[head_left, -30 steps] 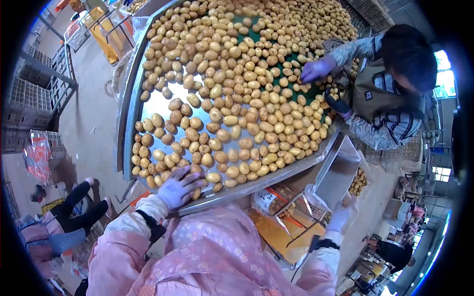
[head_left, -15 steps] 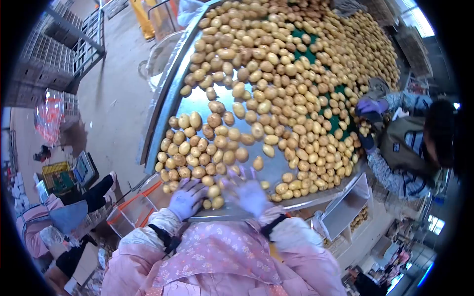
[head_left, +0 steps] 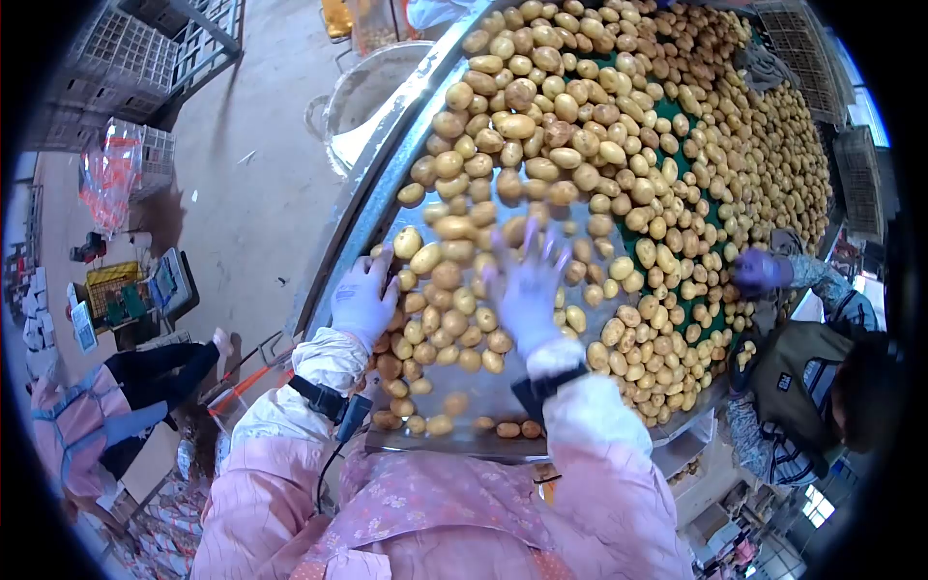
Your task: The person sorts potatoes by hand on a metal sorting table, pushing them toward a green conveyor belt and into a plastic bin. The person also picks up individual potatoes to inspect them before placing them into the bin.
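Observation:
Many yellow potatoes (head_left: 452, 314) lie loose on a metal sorting table (head_left: 522, 387) in front of me. My left hand (head_left: 362, 298), in a pale purple glove, is at the table's left side, its fingers apart beside the nearest potatoes. Further right, my right hand (head_left: 530, 295), gloved alike, reaches over the metal with fingers spread and slightly blurred. Potatoes lie around its fingertips, and neither hand grips one. Some potatoes near my apron and beyond my right hand are smeared by motion.
A raised metal rim (head_left: 387, 159) runs along the table's left. Across on the right, a co-worker's gloved hand (head_left: 761, 271) is among the potatoes, over green belting (head_left: 674, 135). A large white tub (head_left: 362, 106) stands on the floor beyond the rim. Stacked crates (head_left: 126, 63) are at far left.
Both my hands have moved forward from the near edge, away from my body. Potatoes have shifted around them, some now lying near the edge. The view has turned slightly.

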Tool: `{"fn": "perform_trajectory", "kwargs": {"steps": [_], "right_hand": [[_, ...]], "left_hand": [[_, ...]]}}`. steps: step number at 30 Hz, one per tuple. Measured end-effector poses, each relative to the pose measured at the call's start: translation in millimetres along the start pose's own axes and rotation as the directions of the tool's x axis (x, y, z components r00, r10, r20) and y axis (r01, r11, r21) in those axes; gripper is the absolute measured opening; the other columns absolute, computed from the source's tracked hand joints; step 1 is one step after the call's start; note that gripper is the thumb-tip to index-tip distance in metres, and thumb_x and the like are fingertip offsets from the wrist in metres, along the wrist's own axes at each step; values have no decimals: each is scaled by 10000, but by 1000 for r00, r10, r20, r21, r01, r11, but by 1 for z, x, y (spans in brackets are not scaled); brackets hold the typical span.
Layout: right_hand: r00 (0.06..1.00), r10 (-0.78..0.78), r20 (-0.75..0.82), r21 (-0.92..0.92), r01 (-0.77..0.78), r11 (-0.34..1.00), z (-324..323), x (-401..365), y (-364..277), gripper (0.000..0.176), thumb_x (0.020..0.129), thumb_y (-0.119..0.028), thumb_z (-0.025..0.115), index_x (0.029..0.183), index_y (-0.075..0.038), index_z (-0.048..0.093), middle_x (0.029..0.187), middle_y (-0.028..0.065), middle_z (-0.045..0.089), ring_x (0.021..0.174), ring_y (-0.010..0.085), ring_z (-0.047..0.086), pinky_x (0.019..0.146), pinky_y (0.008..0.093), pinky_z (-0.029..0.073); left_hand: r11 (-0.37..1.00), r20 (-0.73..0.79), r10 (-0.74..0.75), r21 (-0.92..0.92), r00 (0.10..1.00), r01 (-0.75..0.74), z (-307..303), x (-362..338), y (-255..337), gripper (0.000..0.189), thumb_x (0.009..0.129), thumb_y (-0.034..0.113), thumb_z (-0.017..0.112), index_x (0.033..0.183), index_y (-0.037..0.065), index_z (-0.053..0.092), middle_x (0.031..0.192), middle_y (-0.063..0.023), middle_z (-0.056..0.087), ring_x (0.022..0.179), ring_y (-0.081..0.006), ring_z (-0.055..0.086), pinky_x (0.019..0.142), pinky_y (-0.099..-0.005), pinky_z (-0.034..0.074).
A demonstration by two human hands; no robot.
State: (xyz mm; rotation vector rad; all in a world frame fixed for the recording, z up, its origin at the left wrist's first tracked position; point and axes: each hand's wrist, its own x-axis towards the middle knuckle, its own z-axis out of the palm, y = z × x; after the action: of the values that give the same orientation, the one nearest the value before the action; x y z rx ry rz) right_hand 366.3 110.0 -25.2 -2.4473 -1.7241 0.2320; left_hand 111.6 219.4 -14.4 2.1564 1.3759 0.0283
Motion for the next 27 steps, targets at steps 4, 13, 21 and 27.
{"fn": "perform_trajectory", "kwargs": {"steps": [4, 13, 21, 27], "right_hand": [[939, -244, 241, 114, 222, 968, -7, -137, 47, 577, 905, -439, 692, 1448, -259, 615, 1594, 158, 442, 1497, 408, 372, 1244, 655, 184], [779, 624, -59, 16, -624, 781, -20, -257, 165, 751, 1044, -394, 560, 1651, -53, 276, 1700, 306, 194, 1588, 473, 143, 1266, 646, 73], [926, -92, 367, 324, -35, 945, -34, -241, 19, 536, 964, -346, 671, 1410, -63, 580, 1478, 215, 538, 1370, 452, 497, 1112, 518, 447], [964, 267, -8, 571, -215, 793, -38, -151, 56, 271, 1006, -231, 623, 1213, -71, 690, 1220, 187, 681, 1168, 379, 648, 995, 497, 525]], "left_hand": [[998, 84, 51, -38, 995, -48, 10, -18, -15, 473, 970, 232, 651, 1440, 202, 606, 1198, -165, 636, 1071, -370, 654, 916, -481, 533], [812, 293, 583, -250, 758, -528, 39, -110, 75, 399, 905, 154, 631, 1299, 99, 659, 1230, -178, 681, 1141, -389, 651, 973, -485, 532], [633, 351, 729, -18, 588, -774, 34, -150, -33, 477, 934, 318, 673, 1374, 134, 658, 1496, -117, 557, 1344, -360, 544, 1161, -517, 415], [901, 204, 406, 73, 891, -428, 6, -150, -51, 359, 903, 234, 702, 1240, 110, 692, 1294, -138, 649, 1174, -360, 617, 963, -495, 493]]}}
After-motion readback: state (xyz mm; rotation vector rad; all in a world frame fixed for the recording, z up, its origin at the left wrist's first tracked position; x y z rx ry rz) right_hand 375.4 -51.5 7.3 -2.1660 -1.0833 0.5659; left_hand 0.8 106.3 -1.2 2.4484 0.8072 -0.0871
